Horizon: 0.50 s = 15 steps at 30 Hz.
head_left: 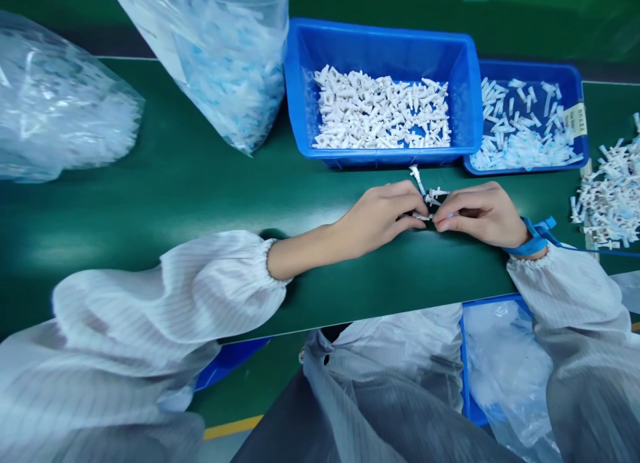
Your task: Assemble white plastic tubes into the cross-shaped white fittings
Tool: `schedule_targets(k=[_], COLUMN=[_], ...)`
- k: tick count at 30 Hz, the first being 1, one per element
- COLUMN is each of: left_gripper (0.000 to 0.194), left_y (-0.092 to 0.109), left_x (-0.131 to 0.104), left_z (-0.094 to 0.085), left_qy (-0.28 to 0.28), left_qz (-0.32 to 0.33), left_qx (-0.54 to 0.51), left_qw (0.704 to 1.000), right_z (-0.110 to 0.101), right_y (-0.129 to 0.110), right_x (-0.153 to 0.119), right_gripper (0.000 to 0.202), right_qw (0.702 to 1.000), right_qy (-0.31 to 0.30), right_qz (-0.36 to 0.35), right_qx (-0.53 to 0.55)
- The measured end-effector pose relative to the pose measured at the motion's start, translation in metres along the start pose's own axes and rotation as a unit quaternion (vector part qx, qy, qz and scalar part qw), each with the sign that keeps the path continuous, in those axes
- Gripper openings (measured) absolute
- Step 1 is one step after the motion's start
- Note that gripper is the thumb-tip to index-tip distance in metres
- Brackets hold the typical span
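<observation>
My left hand point(387, 216) is closed in a pinch on a small white plastic part point(423, 217) low over the green table. Facing it, almost touching, my right hand point(477, 213) has its thumb and forefinger pressed together; what they hold is too small to make out. Just beyond the fingertips lie a white fitting with a pale blue end point(417, 179) and another small white piece point(437, 193). A blue band circles my right wrist.
Behind my hands stand a deep blue bin point(387, 153) of white parts and a shallower blue tray point(530, 167) of translucent pieces. A pile of fittings point(613, 193) lies right. Two filled plastic bags point(235, 69) stand left. The table point(150, 209) ends near my body.
</observation>
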State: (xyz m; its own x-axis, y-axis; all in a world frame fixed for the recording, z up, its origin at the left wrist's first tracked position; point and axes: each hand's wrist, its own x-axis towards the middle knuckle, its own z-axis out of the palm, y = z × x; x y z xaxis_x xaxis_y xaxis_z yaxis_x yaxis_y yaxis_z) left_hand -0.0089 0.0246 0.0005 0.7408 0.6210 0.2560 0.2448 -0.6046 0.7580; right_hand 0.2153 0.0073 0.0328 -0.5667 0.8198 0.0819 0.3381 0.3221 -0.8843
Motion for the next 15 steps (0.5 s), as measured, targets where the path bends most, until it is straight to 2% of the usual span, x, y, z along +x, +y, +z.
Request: schedule_targets(k=[4, 9, 15], left_gripper=[0.013, 0.015, 0.027], left_y=[0.002, 0.002, 0.001], left_x=[0.001, 0.002, 0.002], left_z=[-0.002, -0.001, -0.002], left_qy=[0.022, 0.062, 0.054], left_qz=[-0.015, -0.023, -0.058], left_qx=[-0.049, -0.06, -0.068], left_qw=[0.998, 0.996, 0.994], right_z=[0.005, 0.009, 0.013], right_y=[0.001, 0.001, 0.003], right_x=[-0.001, -0.004, -0.006], right_gripper=[0.018, 0.015, 0.008], right_qw=[0.998, 0.989, 0.982], right_qy=[0.049, 0.136, 0.168], right_qz=[-0.001, 0.019, -0.007], right_qx=[-0.037, -0.058, -0.089])
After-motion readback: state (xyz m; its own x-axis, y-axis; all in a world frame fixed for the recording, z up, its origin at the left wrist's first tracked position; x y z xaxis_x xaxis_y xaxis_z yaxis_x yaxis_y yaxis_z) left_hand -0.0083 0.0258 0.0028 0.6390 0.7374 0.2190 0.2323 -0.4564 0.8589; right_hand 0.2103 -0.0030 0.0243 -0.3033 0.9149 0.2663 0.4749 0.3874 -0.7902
